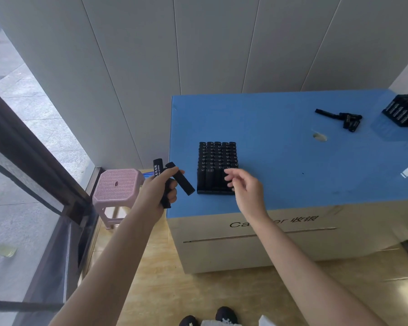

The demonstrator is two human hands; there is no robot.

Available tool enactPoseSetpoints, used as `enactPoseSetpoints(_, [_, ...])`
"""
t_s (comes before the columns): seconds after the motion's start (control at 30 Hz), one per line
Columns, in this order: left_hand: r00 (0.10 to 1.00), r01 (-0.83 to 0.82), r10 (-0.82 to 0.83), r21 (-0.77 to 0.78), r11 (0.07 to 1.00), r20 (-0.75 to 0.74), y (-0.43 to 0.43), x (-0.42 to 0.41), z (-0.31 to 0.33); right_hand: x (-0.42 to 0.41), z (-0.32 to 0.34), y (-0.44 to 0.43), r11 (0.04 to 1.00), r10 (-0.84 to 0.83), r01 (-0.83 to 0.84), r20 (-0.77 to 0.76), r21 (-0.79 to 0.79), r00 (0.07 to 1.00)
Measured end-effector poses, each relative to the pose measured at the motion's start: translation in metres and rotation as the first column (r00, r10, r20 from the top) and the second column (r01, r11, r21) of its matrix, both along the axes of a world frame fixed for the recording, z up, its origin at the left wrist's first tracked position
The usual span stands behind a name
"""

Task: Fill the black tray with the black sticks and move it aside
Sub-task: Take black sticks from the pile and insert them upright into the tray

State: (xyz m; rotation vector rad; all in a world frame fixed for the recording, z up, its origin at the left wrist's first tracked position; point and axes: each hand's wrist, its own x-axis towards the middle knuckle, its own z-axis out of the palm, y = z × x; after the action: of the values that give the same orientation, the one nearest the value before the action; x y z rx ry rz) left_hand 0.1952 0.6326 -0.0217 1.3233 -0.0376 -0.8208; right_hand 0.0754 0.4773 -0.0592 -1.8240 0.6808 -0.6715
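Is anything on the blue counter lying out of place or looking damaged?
A few loose sticks lie in a crossed heap at the far right of the counter, apart from the tray, where the others stand upright. Near the heap, the blue top has an oval hole or dent.

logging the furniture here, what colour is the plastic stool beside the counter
Pink; the stool shows best in the head view, left of the blue-topped counter.

Pink stool [118, 184], blue-topped counter [280, 161], black shoes [225, 315]
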Motion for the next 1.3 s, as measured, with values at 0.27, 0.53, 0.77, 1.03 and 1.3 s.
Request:
enactPoseSetpoints(0.27, [0.996,0.083,-0.084,-0.013,0.996,-0.034,-0.016,-0.017,-0.001,0.001,0.022,0.037,0.798,0.378,-0.342,0.031,0.496,0.925])
enactPoseSetpoints(0.53, [0.999,0.003,-0.004,0.017,1.0,0.038,0.001,-0.006,-0.003,0.022,0.004,0.0,0.897,0.081,-0.166,-0.216,-0.409,0.973])
enactPoseSetpoints(0.77, [0.999,-0.018,0.016,0.045,0.999,0.052,0.007,-0.01,-0.005,0.04,0.008,-0.001,0.718,0.009,-0.29,-0.408,-0.633,0.913])
enactPoseSetpoints(1.03, [1.0,-0.003,0.002,0.055,0.998,0.019,0.009,-0.006,-0.004,0.045,0.008,-0.012,0.827,0.129,-0.281,-0.324,-0.486,0.937])
enactPoseSetpoints(1.3, [1.0,-0.002,0.002,0.055,0.999,0.008,0.008,-0.005,-0.005,0.043,0.001,-0.015,0.822,0.214,-0.33,-0.285,-0.464,0.934])
